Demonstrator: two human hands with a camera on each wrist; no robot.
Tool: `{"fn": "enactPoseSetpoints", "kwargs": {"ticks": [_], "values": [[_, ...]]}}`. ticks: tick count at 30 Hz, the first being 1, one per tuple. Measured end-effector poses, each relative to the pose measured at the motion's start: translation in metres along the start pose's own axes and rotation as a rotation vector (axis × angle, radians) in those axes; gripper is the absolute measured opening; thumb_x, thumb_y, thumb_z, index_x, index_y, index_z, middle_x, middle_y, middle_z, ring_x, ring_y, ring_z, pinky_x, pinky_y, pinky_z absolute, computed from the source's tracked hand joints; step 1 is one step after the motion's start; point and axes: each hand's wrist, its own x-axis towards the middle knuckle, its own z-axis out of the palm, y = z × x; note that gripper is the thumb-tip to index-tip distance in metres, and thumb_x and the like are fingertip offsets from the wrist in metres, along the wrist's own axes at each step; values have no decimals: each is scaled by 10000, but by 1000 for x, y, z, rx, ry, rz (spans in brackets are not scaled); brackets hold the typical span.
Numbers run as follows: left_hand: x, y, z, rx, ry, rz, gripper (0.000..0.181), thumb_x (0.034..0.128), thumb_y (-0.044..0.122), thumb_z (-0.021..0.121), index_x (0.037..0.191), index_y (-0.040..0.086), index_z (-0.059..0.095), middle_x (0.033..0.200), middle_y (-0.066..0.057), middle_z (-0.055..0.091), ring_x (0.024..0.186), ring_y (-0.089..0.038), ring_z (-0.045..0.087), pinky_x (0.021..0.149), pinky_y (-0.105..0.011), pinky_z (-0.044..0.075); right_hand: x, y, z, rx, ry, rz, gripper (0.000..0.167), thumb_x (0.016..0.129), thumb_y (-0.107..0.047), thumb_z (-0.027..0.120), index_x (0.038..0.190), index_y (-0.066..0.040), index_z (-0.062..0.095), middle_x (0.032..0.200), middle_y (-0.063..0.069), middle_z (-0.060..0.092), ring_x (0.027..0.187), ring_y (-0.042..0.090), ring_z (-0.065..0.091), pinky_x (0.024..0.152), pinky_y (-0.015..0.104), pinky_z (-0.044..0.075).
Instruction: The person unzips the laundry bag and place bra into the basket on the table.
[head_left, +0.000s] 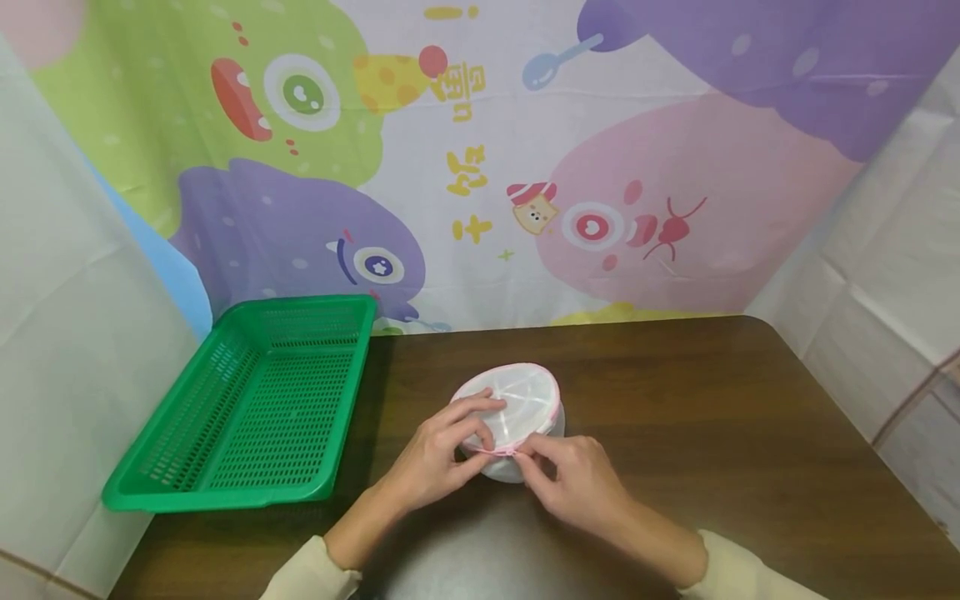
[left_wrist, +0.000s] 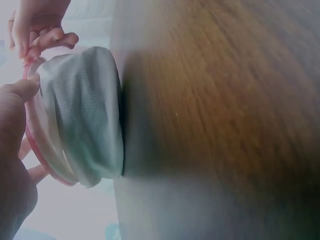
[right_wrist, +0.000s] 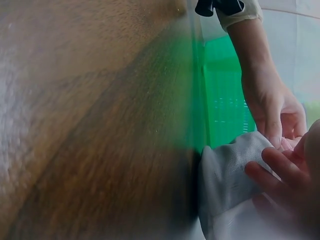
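Observation:
A round white mesh bag (head_left: pixel 525 408) with pink zipper trim stands on the table, its top face tilted. The left hand (head_left: pixel 442 450) pinches the pink edge at the front between thumb and a finger, other fingers lying over the top. Beside it the right hand (head_left: pixel 577 483) pinches the zipper at the same edge. From the left wrist, the bag's pale side (left_wrist: pixel 85 115) shows creases, with the right hand (left_wrist: pixel 42 27) at one end of the trim. In the right wrist view the left hand (right_wrist: pixel 272 105) meets the right hand (right_wrist: pixel 292 175) at the edge.
A green slotted basket (head_left: pixel 348 417) stands at the left of the dark wooden table (head_left: pixel 675 400). Behind the table hangs a cloth printed with cartoon figures (head_left: pixel 480 275). Pale sheeting (head_left: pixel 885 250) covers the sides.

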Motion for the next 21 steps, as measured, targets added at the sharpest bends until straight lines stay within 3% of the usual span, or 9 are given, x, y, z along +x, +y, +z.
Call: {"fn": "enactPoseSetpoints", "kwargs": {"ticks": [3, 7, 21], "values": [[1, 2, 2, 3, -11, -8, 298, 868, 36, 949, 917, 149, 677, 1443, -78, 772, 1485, -387, 680, 1028, -382, 675, 0, -1, 1, 5, -10, -3, 187, 911, -39, 811, 826, -193, 747, 626, -144, 635, 613, -180, 307, 556, 48, 305], [1, 4, 3, 2, -29, -16, 279, 881, 45, 939, 927, 150, 685, 1441, -67, 772, 1507, -373, 666, 1152, -520, 624, 0, -1, 3, 24, -30, 1, 189, 926, -34, 799, 828, -186, 745, 629, -141, 646, 616, -180, 315, 546, 45, 313], [-1, 0, 4, -6, -14, -5, 275, 892, 5, 910, 918, 141, 672, 1453, -77, 764, 1500, -392, 668, 1098, -502, 654, -2, 2, 1, 3, -16, 15, 201, 913, -36, 815, 821, -196, 736, 638, -144, 640, 618, -171, 327, 556, 54, 320]]}}
